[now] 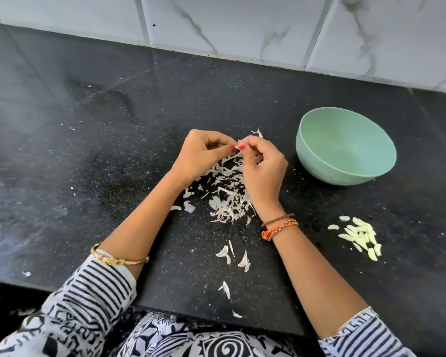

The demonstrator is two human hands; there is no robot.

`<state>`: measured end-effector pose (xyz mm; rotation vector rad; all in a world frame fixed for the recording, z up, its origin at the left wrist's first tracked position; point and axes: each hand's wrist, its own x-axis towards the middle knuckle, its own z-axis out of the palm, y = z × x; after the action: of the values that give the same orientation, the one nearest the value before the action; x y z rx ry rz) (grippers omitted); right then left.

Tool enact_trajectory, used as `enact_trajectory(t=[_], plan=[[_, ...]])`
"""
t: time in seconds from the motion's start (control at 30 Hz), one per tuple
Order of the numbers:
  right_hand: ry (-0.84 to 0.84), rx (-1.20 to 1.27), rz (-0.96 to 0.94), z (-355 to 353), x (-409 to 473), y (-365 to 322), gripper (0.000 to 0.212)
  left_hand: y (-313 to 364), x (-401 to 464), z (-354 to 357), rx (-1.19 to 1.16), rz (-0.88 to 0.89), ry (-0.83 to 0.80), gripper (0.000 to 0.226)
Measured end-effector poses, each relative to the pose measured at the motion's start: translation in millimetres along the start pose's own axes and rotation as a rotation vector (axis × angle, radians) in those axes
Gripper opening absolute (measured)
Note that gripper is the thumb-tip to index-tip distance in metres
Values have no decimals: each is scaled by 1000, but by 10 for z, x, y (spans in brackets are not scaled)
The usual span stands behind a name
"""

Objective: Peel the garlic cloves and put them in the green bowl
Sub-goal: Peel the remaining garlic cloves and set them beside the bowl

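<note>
While our 2 hands are meeting over the dark speckled bench (113, 150), we are pinching a small garlic clove (238, 150) between them: the left hand (204, 155) is curling its fingers and thumb onto it from one side, and the right hand (263, 166) is pinching it from the other, red-painted nails almost touching. A thin strip of skin is trailing down from the clove. Directly beneath the hands a heap of papery skins (227, 191) is lying on the bench, with a few stray pieces (232, 256) scattered nearer to us. Off to the right, the green bowl (345, 148) is sitting upright, well apart from the hands, and we are seeing nothing inside it. Nearer to us on the right, a small pile of peeled cloves (361, 237) is resting on the bench, apart from the bowl. Marbled wall tiles (242, 27) are running along the back edge of the bench.
</note>
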<state>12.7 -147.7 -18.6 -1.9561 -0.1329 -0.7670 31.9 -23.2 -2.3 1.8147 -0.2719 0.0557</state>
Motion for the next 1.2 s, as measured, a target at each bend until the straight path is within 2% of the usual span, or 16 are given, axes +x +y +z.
enact_trajectory(t=[0.1, 0.23, 0.4, 0.53, 0.63, 0.77, 0.97, 1.13, 1.2], plan=[[1, 1, 8, 1, -3, 23, 13, -10, -3, -4, -17, 7, 3, 18], [8, 16, 39, -11, -4, 47, 12, -8, 0, -1, -54, 17, 1, 13], [-12, 45, 53, 9, 14, 55, 13, -24, 21, 6, 33, 34, 6, 18], [-24, 78, 90, 16, 26, 58, 13, -33, 1, 30, 126, 78, -19, 11], [-10, 89, 83, 0, 32, 54, 15, 3, -24, 78, 140, 82, -19, 17], [36, 102, 51, -13, 39, 49, 17, 56, -36, 142, 18, 6, 14, 19], [127, 35, -96, -44, 40, 52, 17, 128, -47, 279, -231, -121, 96, 35], [197, 31, -170, -72, 42, 81, 18, 180, -87, 364, -420, -245, 54, 34], [173, 89, -157, -78, 64, 79, 14, 198, -61, 341, -528, -307, 38, 31]])
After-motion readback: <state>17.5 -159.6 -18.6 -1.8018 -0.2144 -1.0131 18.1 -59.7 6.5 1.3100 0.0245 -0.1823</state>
